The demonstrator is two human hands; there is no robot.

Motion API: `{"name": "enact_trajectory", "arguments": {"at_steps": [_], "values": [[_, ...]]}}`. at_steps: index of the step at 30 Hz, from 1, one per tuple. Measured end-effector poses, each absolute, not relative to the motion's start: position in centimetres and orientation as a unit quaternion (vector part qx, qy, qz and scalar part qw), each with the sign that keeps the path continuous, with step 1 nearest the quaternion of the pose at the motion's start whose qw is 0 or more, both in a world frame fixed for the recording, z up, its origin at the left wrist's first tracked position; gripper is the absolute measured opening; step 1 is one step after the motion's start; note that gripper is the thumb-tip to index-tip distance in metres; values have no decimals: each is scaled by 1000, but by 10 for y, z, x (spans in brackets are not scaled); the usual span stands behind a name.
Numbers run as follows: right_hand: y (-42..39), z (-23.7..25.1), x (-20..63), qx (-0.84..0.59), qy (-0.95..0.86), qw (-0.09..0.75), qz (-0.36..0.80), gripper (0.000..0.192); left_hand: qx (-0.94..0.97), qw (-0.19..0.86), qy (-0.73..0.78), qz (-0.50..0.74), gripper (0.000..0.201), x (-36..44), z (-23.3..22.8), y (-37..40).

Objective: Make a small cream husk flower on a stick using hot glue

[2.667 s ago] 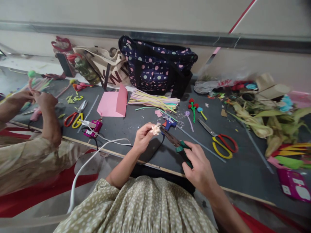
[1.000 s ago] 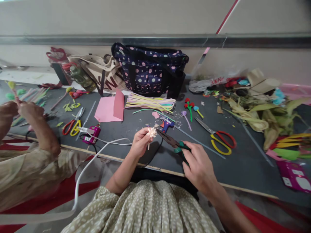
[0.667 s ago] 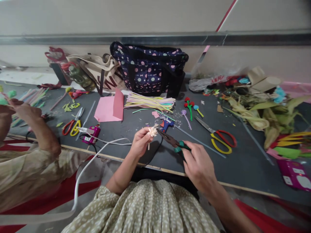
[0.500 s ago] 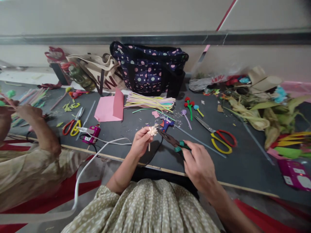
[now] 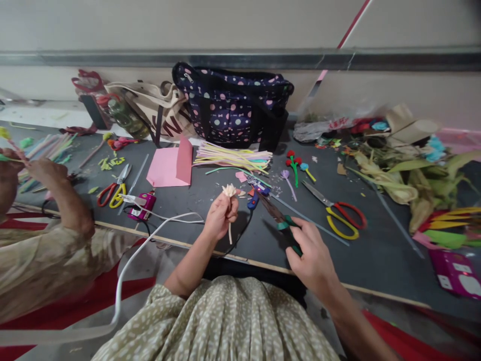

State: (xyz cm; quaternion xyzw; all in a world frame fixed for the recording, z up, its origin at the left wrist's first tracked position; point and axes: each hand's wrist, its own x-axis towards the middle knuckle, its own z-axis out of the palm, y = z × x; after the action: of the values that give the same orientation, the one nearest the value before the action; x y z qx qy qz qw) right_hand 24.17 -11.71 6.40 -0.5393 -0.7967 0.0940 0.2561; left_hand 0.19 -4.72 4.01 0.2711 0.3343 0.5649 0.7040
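Paper flower (image 5: 229, 190) | left hand (image 5: 221, 216) | dark cluttered table (image 5: 210, 210) | grey wall (image 5: 188, 25)

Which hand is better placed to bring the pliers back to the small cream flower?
Right. The right hand already grips the green-handled pliers, tips pointing toward the cream flower, which the left hand holds upright by its stem.

1. At centre frame we hold a cream paper flower (image 5: 229, 190).
2. Our pliers (image 5: 280, 224) have green handles.
3. The scissors (image 5: 340, 213) at right are red and yellow.
4. The bag (image 5: 233, 103) at upper centre is navy with pink and pale dots.
5. The folded paper (image 5: 171, 165) is pink.
6. The table (image 5: 210, 210) is dark grey.
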Motion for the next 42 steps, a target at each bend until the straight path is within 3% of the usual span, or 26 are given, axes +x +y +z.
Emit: {"name": "enact_trajectory", "arguments": {"at_steps": [12,42], "values": [[-115,64,236,-521,-808,263,77,35,299,699,334,557,37,6,40,-48],[-115,77,233,-483,-843,234,38,30,332,649,328,601,34,8,29,-50]]}}
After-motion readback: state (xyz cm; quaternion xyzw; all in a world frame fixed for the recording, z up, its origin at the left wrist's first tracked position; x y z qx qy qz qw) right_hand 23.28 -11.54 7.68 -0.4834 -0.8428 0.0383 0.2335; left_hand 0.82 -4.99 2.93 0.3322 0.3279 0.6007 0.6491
